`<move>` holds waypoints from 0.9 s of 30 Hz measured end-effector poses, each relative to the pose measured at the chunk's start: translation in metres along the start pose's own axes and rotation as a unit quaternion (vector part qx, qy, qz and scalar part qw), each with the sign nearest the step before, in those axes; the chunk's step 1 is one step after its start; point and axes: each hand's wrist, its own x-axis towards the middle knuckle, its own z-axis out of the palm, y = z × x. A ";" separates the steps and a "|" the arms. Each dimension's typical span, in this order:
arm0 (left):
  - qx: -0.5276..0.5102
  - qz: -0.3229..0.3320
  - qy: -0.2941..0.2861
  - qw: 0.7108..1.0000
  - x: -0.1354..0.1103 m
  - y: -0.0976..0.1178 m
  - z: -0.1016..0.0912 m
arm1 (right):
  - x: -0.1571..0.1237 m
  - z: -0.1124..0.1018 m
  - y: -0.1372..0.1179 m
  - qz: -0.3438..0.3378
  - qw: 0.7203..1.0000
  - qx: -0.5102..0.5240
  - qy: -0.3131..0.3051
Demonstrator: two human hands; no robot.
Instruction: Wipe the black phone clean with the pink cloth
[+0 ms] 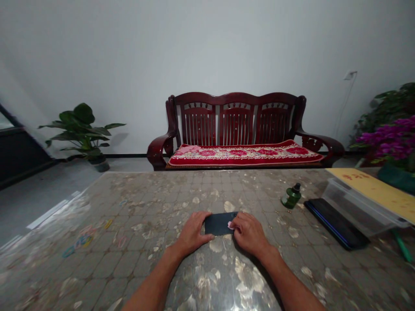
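Note:
A dark phone (219,223) lies flat on the patterned table (149,242), right in front of me. My left hand (192,233) rests on the phone's left end, fingers curled over its edge and thumb along its near side. My right hand (249,233) is at the phone's right end, its fingertips pinched on a small pink piece (230,225) pressed against the phone's surface.
A small green bottle (291,195) stands to the right, beside a dark flat case (337,223) and a clear plastic box (359,207) with a yellow lid. Beyond the table are a red wooden bench (240,134), a potted plant (82,131) and purple flowers (391,140).

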 end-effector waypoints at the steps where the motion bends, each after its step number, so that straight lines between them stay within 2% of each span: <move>1: 0.001 -0.004 0.000 1.000 0.000 0.001 0.000 | 0.001 -0.003 0.005 0.019 1.000 -0.004 0.003; 5: 0.001 -0.004 0.006 1.000 -0.001 0.002 0.000 | 0.004 -0.011 0.022 0.079 0.996 -0.022 0.024; 8: 0.003 -0.003 0.012 1.000 -0.002 0.000 0.002 | 0.003 -0.010 0.024 0.094 0.995 -0.033 0.032; 14: 0.000 -0.005 0.013 1.000 -0.003 -0.003 0.003 | 0.000 -0.004 0.008 0.020 1.000 -0.002 0.000; 22: -0.003 -0.021 0.020 1.000 -0.004 -0.001 0.002 | 0.003 -0.006 0.015 0.085 0.995 -0.033 0.034; 27: -0.005 -0.027 0.016 1.000 -0.004 0.000 0.002 | 0.000 -0.001 0.007 0.038 0.999 -0.012 0.019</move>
